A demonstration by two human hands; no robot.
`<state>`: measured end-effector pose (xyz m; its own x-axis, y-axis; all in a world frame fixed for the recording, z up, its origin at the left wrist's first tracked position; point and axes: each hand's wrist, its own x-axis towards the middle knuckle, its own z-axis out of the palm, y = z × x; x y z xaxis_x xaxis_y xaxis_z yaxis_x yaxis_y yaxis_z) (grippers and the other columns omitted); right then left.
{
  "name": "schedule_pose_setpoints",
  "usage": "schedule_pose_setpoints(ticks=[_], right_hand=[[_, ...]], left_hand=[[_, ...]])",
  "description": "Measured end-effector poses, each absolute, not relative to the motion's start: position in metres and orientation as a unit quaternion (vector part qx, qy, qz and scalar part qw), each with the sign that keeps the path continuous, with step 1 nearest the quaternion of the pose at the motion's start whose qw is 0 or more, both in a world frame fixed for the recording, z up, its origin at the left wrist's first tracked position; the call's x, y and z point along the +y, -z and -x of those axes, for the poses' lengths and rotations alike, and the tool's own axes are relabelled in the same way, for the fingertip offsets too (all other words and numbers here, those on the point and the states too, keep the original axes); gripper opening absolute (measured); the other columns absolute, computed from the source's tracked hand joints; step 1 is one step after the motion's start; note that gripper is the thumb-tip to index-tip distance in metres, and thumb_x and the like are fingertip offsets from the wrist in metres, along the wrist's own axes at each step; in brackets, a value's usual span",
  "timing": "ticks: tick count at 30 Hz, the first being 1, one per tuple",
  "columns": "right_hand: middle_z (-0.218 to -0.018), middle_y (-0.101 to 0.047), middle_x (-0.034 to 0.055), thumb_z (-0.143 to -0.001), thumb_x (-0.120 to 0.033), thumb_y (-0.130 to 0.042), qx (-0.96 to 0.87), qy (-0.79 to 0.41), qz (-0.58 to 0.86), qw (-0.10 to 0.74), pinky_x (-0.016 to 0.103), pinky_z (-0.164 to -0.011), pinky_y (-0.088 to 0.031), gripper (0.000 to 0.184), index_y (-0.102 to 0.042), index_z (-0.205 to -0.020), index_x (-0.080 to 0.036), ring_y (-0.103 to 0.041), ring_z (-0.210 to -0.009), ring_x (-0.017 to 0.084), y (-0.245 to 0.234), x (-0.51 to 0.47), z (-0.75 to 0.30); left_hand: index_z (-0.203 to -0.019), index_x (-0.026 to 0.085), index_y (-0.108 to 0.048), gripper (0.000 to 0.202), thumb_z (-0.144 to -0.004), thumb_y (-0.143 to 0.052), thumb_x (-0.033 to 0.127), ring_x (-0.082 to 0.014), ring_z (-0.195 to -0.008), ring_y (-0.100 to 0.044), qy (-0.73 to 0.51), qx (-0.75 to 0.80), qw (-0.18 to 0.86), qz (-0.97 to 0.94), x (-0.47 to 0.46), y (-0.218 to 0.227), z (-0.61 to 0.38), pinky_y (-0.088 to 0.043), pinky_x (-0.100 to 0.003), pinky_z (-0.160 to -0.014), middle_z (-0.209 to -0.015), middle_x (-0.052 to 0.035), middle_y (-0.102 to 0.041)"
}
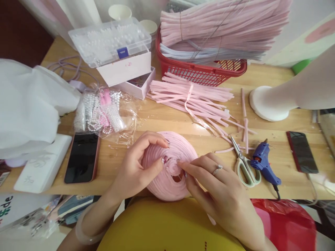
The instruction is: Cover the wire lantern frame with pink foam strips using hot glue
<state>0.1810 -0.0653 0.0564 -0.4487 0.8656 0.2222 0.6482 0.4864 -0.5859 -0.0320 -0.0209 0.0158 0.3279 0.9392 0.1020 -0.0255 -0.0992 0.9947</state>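
A round pink coil (180, 146), wound from fuzzy chenille stems, is held at the table's front edge close to my body. My left hand (142, 162) grips its left side, with the thumb lying near the middle and the fingers curled over the top. At the coil's centre is a small tight spiral with a dark gap beside it. There my right hand (211, 181) pinches a pink chenille stem between thumb and forefinger. A loose pink end (211, 219) shows below that hand; its link to the coil is hidden.
Scissors (244, 167) and a blue glue gun (264, 162) lie to the right. Loose pink chenille stems (188, 96) spread before a red basket (201, 71). Bagged beads (102, 111), a phone (82, 157) and a bead box (112, 42) stand left; a white stand (272, 104) is right.
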Motion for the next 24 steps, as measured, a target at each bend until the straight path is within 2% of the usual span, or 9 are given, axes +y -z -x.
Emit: schedule_pose_setpoints(ticks=[10,19,24], right_hand=[[-0.094,-0.064,0.0080,-0.097,-0.005,-0.056,-0.814,-0.221,0.467,0.266,0.034,-0.076,-0.052,0.024,-0.063,-0.120,-0.009,-0.052,-0.087,0.019,-0.054,-0.065,-0.179],[-0.094,-0.064,0.0081,-0.098,-0.006,-0.055,-0.805,-0.215,0.474,0.285,0.036,-0.076,-0.053,0.026,-0.063,-0.122,-0.010,-0.054,-0.086,0.020,-0.049,-0.071,-0.181],[-0.095,-0.066,0.0071,-0.098,-0.005,-0.053,-0.810,-0.197,0.470,0.291,0.038,-0.082,-0.055,0.029,-0.061,-0.126,-0.012,-0.058,-0.085,0.018,-0.045,-0.072,-0.182]], left_hand=[[-0.103,0.024,-0.060,0.021,-0.087,-0.061,0.010,-0.0190,-0.106,-0.058,-0.427,0.419,0.535,-0.596,-0.020,-0.020,0.029,-0.046,-0.034,-0.096,-0.102,-0.0021,-0.061],[-0.098,0.024,-0.061,0.024,-0.082,-0.064,0.006,-0.0161,-0.097,-0.061,-0.405,0.465,0.490,-0.617,-0.018,-0.026,0.022,-0.048,-0.030,-0.091,-0.097,0.0009,-0.063],[-0.098,0.024,-0.062,0.018,-0.086,-0.063,0.010,-0.0177,-0.097,-0.063,-0.418,0.457,0.496,-0.609,-0.019,-0.021,0.025,-0.051,-0.032,-0.091,-0.096,-0.0011,-0.065]])
